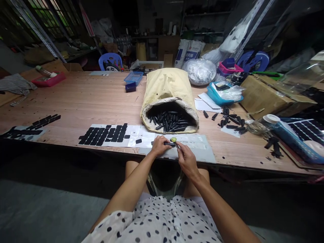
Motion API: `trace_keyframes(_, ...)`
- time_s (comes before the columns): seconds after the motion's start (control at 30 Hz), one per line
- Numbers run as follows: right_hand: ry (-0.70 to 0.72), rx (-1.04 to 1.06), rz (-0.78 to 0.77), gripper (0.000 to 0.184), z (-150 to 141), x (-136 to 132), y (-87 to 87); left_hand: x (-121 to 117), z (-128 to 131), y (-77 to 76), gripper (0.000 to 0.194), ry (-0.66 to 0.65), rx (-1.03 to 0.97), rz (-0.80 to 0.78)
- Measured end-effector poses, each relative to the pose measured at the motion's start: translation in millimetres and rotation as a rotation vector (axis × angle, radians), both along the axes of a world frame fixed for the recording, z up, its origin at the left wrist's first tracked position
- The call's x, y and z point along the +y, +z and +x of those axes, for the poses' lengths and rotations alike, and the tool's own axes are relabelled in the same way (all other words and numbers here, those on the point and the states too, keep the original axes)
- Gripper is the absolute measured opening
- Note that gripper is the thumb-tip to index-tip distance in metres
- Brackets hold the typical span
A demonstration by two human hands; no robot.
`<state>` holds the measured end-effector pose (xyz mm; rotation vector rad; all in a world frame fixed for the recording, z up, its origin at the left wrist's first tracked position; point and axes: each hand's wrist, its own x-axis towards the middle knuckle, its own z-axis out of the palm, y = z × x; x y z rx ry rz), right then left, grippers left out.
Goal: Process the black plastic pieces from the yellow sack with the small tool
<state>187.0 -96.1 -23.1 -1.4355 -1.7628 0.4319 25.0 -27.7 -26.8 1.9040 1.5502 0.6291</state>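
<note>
My left hand (pixel 159 146) is closed around a small black stick-shaped part (pixel 169 143) at the table's near edge. My right hand (pixel 186 158) pinches a thin metal tool with a yellow-green tip (pixel 174 140), which touches the black part. Both hands rest over a clear backing sheet (pixel 194 148). Just behind them a yellow sack (pixel 168 88) lies open, full of several similar black parts (pixel 169 121). Left of my hands, a sheet of black rectangular stickers (pixel 105 135) lies flat.
More black stickers (pixel 32 127) lie at the far left edge. Loose black parts (pixel 231 120) are scattered right of the sack. A blue-and-white tube (pixel 286 133), a cardboard box (pixel 265 94), blue trays (pixel 133 78) and plastic bags crowd the right and back.
</note>
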Motion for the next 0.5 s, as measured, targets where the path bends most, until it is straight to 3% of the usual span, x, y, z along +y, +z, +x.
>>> trace_keyframes(0.17, -0.001, -0.080, -0.067, 0.041, -2, 2, -3.2, 0, 2, 1.8, 0.010, 0.022, 0.002, -0.005)
trace_keyframes(0.5, -0.057, -0.091, -0.052, 0.040, 11, 0, -4.3, 0, 3, -1.1, 0.013, 0.042, -0.009, 0.021)
